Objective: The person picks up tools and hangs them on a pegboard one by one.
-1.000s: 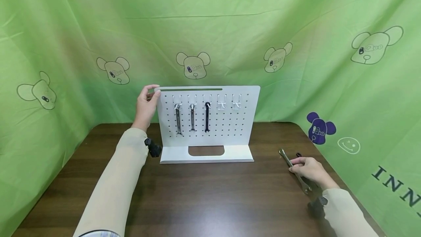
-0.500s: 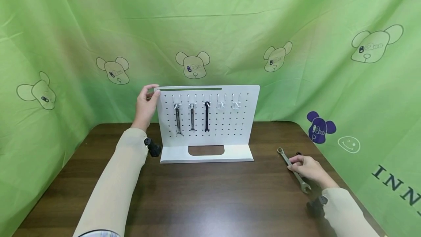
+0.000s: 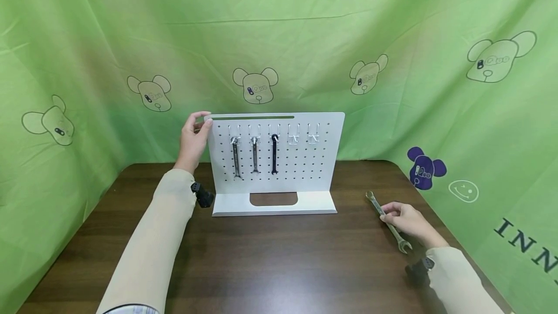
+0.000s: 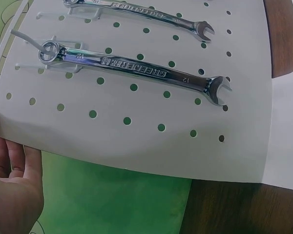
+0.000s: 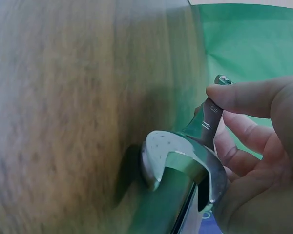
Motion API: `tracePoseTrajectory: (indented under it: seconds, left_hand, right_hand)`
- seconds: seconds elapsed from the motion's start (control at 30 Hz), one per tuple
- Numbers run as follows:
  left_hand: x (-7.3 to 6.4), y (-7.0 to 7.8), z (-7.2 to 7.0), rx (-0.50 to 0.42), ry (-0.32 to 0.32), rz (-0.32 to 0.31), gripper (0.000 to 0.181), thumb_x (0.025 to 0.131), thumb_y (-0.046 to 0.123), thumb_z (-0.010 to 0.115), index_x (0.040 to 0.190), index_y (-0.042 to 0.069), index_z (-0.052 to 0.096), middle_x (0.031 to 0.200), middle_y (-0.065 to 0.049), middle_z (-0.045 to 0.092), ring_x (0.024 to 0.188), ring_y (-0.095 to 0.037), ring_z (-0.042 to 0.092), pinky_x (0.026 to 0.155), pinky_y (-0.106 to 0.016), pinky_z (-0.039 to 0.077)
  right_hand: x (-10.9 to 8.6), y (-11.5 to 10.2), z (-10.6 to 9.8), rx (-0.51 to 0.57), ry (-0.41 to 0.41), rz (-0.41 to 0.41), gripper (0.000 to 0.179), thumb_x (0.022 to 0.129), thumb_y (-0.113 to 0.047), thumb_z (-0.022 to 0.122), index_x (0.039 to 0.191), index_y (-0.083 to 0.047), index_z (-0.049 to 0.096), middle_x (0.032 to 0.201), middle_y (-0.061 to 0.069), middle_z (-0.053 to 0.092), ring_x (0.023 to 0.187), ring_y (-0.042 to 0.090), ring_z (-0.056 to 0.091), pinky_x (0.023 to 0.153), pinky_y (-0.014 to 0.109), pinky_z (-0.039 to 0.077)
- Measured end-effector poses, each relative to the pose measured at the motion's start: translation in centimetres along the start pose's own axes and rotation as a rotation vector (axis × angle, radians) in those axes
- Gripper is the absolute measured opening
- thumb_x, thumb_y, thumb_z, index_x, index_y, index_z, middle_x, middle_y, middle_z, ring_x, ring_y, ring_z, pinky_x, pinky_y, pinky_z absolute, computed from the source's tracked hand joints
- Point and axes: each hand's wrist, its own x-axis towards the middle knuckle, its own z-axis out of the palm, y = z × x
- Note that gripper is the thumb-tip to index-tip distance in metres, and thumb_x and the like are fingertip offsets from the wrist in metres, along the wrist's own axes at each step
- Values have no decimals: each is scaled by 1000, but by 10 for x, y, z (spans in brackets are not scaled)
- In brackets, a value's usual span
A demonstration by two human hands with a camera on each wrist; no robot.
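My left hand (image 3: 193, 142) holds the upper left corner of a white pegboard stand (image 3: 305, 173), thumb in front and fingers behind. Over at the right of the table, my right hand (image 3: 408, 223) pinches a silver combination wrench (image 3: 394, 233) near its middle. Its ring end points away and its open end (image 5: 158, 146) faces the right wrist camera. Three wrenches hang by their ring ends on the board: two silver ones (image 3: 236, 159) (image 3: 255, 156) and a black one (image 3: 274, 156). The left wrist view shows a hung wrench (image 4: 132, 67) marked 12.
Two bare hooks (image 3: 294, 138) (image 3: 313, 138) are on the board, right of the black wrench. The stand's base (image 3: 231, 205) rests on a brown wooden table (image 3: 279, 265). A green curtain (image 3: 305, 23) with printed bear heads surrounds the table's back and sides.
The wrench in my right hand has shifted slightly away and to the left, turning a little. A dark ring seen behind that hand is now hidden. My left hand has stayed put.
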Motion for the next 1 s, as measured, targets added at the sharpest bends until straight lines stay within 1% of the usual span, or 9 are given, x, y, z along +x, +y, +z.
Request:
tracePoseTrajectory:
  seconds: [0.13, 0.37, 0.57, 0.67, 0.77, 0.87, 1.0]
  left_hand:
    - [1, 0, 0, 1, 3, -9, 32, 103, 28, 59, 133, 16, 58, 121, -11, 57, 106, -23, 57, 92, -38, 52]
    - [1, 1, 1, 9, 0, -22, 33, 103, 30, 59, 133, 18, 58, 125, -12, 57, 107, -24, 57, 92, -40, 52]
    - [1, 2, 0, 7, -1, -24, 32, 103, 30, 59, 133, 18, 58, 123, -12, 57, 106, -23, 57, 92, -39, 52]
    - [0, 2, 0, 9, 0, -27, 33, 103, 29, 58, 133, 18, 58, 123, -12, 56, 106, -24, 57, 92, -39, 52]
    - [-1, 3, 0, 10, 1, -31, 32, 103, 29, 59, 133, 18, 58, 123, -12, 56, 106, -24, 57, 92, -40, 52]
    - [-1, 3, -1, 15, -2, -27, 32, 103, 29, 59, 133, 18, 58, 123, -12, 56, 106, -24, 57, 92, -40, 52]
    - [0, 2, -1, 9, -2, -21, 32, 103, 29, 59, 133, 18, 58, 122, -12, 57, 106, -24, 57, 91, -39, 52]
  right_hand:
    - [1, -5, 1, 50, -13, -17, 35, 95, -11, 65, 119, 14, 57, 96, 18, 71, 82, 20, 63, 67, 31, 50]
    - [3, -15, 6, 194, -62, -67, 37, 97, -5, 61, 123, 18, 50, 101, 26, 69, 79, 20, 64, 63, 29, 54]
    - [8, -31, 13, 286, -106, -96, 38, 97, -6, 62, 125, 16, 49, 101, 24, 68, 75, 17, 60, 60, 30, 52]
    - [12, -40, 16, 308, -118, -117, 38, 97, -7, 63, 125, 15, 50, 100, 23, 68, 72, 16, 58, 59, 29, 51]
    - [16, -49, 19, 316, -122, -134, 38, 97, -8, 64, 124, 13, 50, 100, 23, 68, 74, 16, 60, 61, 30, 53]
    - [19, -58, 23, 323, -132, -159, 38, 97, -9, 64, 124, 13, 50, 101, 24, 67, 78, 18, 62, 64, 31, 55]
    - [22, -70, 26, 351, -148, -183, 38, 97, -9, 64, 125, 13, 50, 102, 25, 66, 83, 26, 65, 69, 33, 58]
